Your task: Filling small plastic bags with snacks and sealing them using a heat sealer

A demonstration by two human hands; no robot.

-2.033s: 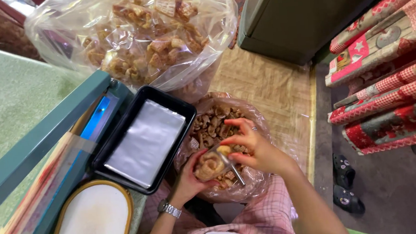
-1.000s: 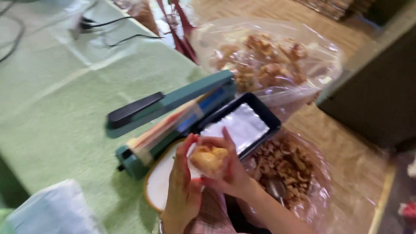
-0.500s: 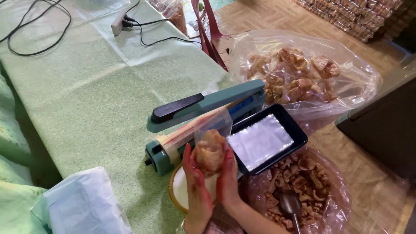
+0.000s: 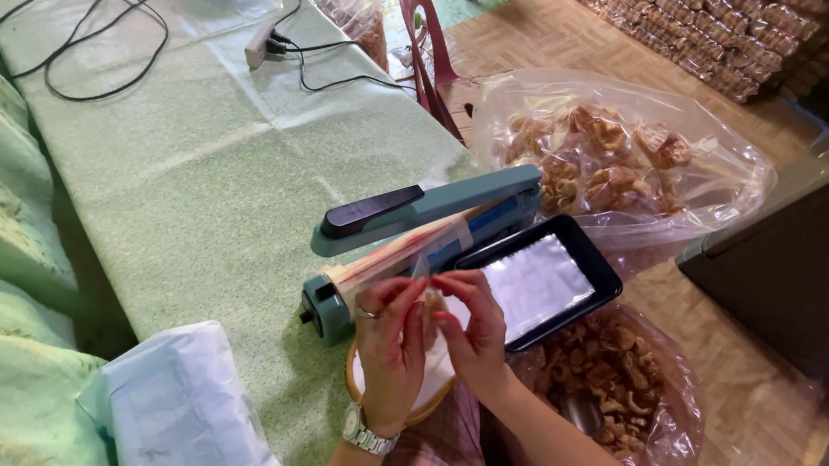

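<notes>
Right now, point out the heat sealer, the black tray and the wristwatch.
heat sealer [image 4: 432, 204], head view, on the raised teal arm.
black tray [image 4: 607, 287], head view, on its right rim.
wristwatch [image 4: 365, 434], head view, on the metal band at the left wrist.

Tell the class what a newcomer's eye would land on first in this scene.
Probably the two hands, left hand and right hand, pinching a small clear bag at the table edge, just before the teal heat sealer. Next, the big clear sack of fried snacks beyond the black tray.
</notes>
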